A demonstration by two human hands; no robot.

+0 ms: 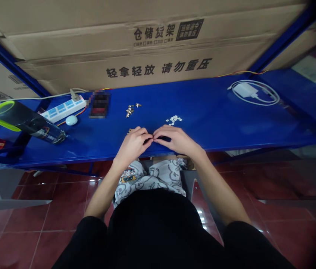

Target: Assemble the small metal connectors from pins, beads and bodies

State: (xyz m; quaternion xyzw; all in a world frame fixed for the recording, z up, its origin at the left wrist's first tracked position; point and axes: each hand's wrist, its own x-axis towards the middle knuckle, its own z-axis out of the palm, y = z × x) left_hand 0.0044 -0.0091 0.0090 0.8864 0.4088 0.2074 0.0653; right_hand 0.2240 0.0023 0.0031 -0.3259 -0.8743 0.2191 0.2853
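Observation:
My left hand point(135, 142) and my right hand point(174, 137) meet fingertip to fingertip over the front part of the blue shelf point(213, 123). Both are closed in a pinch; whatever sits between the fingertips is too small and hidden to name. Just beyond my right hand lies a loose pile of small white discs point(174, 120). Farther back and to the left is a cluster of small brass-coloured pieces with white parts point(130, 111), with one more such piece point(138, 105) apart from it. A few small brass-coloured pieces point(130, 131) show partly behind my left hand.
At the left lie a dark bottle with a lime-green rim point(31, 121), a white power strip point(62, 109) and a pale round object point(71, 120). A blurred dark item point(99, 104) is near them. A white charger with coiled cable point(246, 90) rests at right. Cardboard point(90, 48) stands behind.

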